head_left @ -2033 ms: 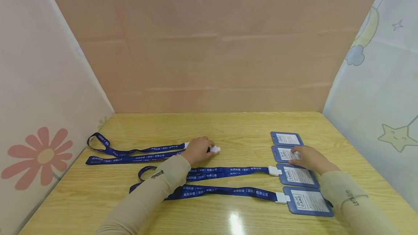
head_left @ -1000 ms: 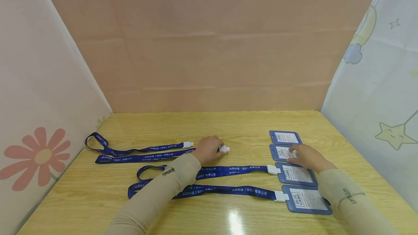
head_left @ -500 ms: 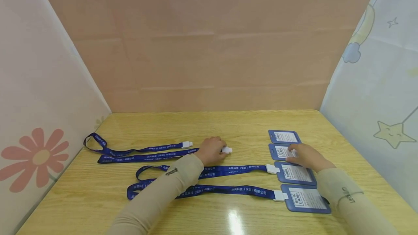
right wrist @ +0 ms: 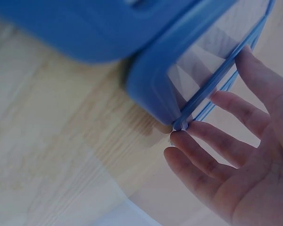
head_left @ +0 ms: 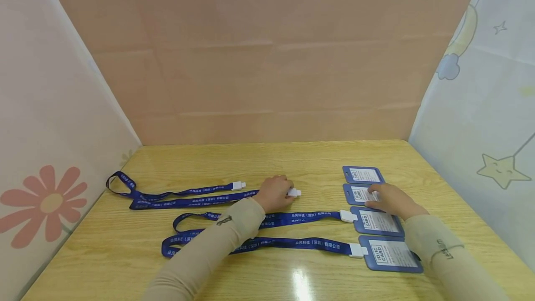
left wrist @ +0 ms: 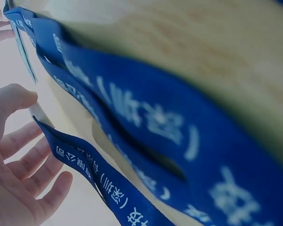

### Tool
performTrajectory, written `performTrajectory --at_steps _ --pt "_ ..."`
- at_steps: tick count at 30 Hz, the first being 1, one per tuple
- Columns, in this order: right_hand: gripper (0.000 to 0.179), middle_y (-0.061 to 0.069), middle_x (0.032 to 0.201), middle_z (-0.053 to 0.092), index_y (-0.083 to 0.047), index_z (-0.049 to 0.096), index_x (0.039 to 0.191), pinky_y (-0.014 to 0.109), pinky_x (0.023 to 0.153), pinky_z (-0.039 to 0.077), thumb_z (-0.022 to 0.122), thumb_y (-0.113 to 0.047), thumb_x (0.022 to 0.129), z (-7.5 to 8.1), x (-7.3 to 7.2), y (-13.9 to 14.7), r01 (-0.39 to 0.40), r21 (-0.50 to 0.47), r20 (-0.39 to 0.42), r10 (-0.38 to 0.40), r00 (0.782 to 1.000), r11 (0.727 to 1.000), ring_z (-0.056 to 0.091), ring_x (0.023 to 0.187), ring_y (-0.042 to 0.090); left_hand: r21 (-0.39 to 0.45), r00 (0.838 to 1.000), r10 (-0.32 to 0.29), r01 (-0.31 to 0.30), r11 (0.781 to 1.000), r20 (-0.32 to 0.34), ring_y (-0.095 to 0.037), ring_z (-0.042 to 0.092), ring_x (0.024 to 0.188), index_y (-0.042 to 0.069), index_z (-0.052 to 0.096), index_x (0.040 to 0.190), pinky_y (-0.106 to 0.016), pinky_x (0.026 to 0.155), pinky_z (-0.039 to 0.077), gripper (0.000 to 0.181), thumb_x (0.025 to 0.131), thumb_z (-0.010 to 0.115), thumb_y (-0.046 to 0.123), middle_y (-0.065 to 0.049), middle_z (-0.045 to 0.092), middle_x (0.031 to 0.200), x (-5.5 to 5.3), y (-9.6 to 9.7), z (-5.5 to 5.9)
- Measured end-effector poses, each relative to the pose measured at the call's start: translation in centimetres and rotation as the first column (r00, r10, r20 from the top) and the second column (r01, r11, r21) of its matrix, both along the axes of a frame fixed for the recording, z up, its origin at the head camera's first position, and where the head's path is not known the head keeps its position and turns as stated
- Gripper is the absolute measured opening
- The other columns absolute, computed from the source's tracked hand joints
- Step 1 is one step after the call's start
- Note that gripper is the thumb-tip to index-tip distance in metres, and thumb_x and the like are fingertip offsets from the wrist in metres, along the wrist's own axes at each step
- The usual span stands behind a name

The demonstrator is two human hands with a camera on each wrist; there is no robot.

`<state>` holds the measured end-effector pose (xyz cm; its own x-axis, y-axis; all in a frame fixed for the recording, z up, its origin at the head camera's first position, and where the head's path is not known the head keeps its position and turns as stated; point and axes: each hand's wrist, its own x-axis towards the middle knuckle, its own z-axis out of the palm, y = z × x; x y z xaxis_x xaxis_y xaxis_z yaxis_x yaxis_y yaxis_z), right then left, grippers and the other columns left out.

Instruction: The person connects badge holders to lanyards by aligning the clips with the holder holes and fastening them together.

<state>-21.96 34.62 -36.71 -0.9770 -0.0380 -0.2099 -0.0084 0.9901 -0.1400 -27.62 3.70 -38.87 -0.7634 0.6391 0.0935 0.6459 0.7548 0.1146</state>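
Note:
My left hand point(head_left: 275, 194) pinches the white clip point(head_left: 295, 193) at the end of a blue lanyard point(head_left: 217, 198), second from the back. In the left wrist view, thumb and index finger meet at the clip while the other fingers spread loosely under the strap point(left wrist: 80, 155). My right hand point(head_left: 393, 200) holds the right part of a blue ID card holder point(head_left: 353, 194), second from the back in a column of them. The right wrist view shows thumb and fingertips along that holder's edges point(right wrist: 153, 89). A stretch of table lies between clip and holder.
Nearer me, two lanyards point(head_left: 309, 218) point(head_left: 311, 243) are joined by white clips to card holders point(head_left: 378, 222) point(head_left: 393, 255). At the back lie a loose lanyard point(head_left: 196, 192) with its clip point(head_left: 239, 185) and a single card holder point(head_left: 363, 175). Fabric walls enclose the wooden table point(head_left: 267, 161).
My left hand has slid right, drawing the clip and its lanyard toward the card holders. The right hand has stayed at the same holder.

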Motion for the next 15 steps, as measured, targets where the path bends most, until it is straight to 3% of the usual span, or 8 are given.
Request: performTrajectory --at_steps 15 --pt "0.050 0.030 0.115 0.059 0.002 0.058 0.116 0.056 0.088 0.044 0.069 -0.033 0.082 0.0 -0.1 0.0 0.016 0.003 0.014 -0.016 1.000 1.000 0.059 0.099 0.040 -0.007 0.999 -0.004 0.003 1.000 -0.044 -0.011 0.057 0.080 0.014 0.068 0.109 -0.027 0.073 0.049 0.030 0.089 0.062 0.036 0.000 0.065 0.096 0.1 1.3 0.1"
